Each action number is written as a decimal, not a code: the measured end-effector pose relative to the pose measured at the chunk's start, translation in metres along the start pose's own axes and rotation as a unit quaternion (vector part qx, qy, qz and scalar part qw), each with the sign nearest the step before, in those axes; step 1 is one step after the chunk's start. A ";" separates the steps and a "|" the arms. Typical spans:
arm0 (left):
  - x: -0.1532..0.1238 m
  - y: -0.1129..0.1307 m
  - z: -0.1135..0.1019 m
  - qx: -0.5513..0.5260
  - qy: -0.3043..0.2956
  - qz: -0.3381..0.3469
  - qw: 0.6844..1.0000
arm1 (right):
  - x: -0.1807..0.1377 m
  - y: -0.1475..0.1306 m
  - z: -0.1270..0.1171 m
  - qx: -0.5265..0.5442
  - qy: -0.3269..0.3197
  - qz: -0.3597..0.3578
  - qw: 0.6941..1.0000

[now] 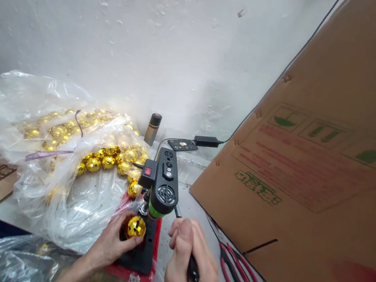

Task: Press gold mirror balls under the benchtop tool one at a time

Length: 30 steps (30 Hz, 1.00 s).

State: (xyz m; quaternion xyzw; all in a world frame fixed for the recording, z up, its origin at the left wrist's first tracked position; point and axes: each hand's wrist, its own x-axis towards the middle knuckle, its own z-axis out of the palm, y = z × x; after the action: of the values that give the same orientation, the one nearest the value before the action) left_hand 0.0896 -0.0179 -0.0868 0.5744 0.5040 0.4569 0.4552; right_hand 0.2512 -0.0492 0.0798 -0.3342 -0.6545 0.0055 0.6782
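Observation:
My left hand [112, 244] grips a shiny gold ball [136, 227] and holds it on the black base under the head of a small bench drill press [164, 183]. My right hand [188, 266] is wrapped round the black lever handle [193, 269] on the press's right side. The press has a red switch and a speaker-like grille on top and stands on a red mat [154, 251].
A clear plastic bag [62, 158] with several gold balls lies at the left. A large cardboard box [311, 181] leans at the right, with red-handled scissors [237, 277] at its foot. A small dark bottle [153, 128] and a power adapter [206, 140] sit by the wall.

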 end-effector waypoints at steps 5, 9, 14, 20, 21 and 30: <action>-0.002 -0.007 -0.002 0.145 -0.011 0.061 0.987 | 0.003 -0.004 -0.002 -0.011 -0.010 -0.005 1.000; -0.007 -0.006 -0.010 0.184 -0.050 0.090 0.978 | 0.003 -0.005 -0.002 -0.014 -0.010 -0.008 1.000; 0.000 0.010 -0.008 0.227 -0.075 0.090 0.967 | 0.001 -0.005 -0.003 -0.019 -0.018 -0.013 1.000; 0.012 0.012 0.014 0.264 -0.059 0.094 0.958 | -0.002 -0.005 -0.008 -0.041 -0.038 -0.007 0.998; 0.012 0.009 0.016 0.263 -0.054 0.089 0.959 | -0.004 -0.004 -0.009 -0.044 -0.046 -0.004 0.998; 0.006 0.002 0.018 0.249 -0.064 0.063 0.964 | -0.038 -0.008 0.003 -0.083 0.027 0.056 0.995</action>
State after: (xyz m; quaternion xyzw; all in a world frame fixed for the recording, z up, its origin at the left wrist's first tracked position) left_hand 0.1081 -0.0133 -0.0877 0.7284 0.5340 0.3075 0.2996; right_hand 0.2396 -0.0711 0.0492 -0.4252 -0.6142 -0.0201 0.6645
